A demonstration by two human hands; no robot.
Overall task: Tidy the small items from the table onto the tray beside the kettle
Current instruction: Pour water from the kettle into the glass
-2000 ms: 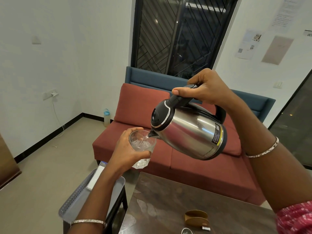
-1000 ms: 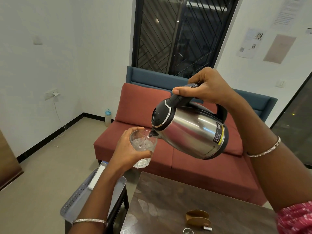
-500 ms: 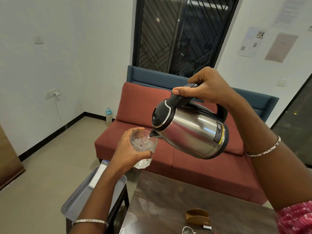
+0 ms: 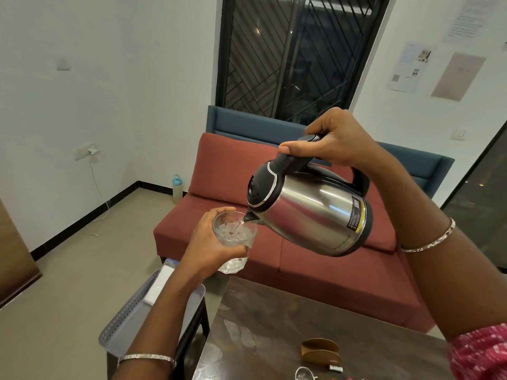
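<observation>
My right hand (image 4: pixel 333 139) grips the black handle of a steel kettle (image 4: pixel 310 212), tilted with its spout over a clear glass (image 4: pixel 234 237). My left hand (image 4: pixel 211 246) holds that glass in the air, and water runs into it. Below my left arm a grey perforated tray (image 4: pixel 120 322) rests on a black stool, with a white box (image 4: pixel 159 287) in it. On the dark table (image 4: pixel 260 330) lie a brown holder (image 4: pixel 319 351), a small metal strainer (image 4: pixel 304 375) and a tiny packet (image 4: pixel 335 368) at the bottom edge.
A red sofa (image 4: pixel 288 253) with a blue back stands behind the table. A water bottle (image 4: pixel 177 189) sits on the floor by the wall. A barred dark window (image 4: pixel 296 53) is above the sofa, a wall socket with cable (image 4: pixel 87 152) at left.
Both hands have kept nearly the same pose while the kettle pours. The water in the glass has risen a little.
</observation>
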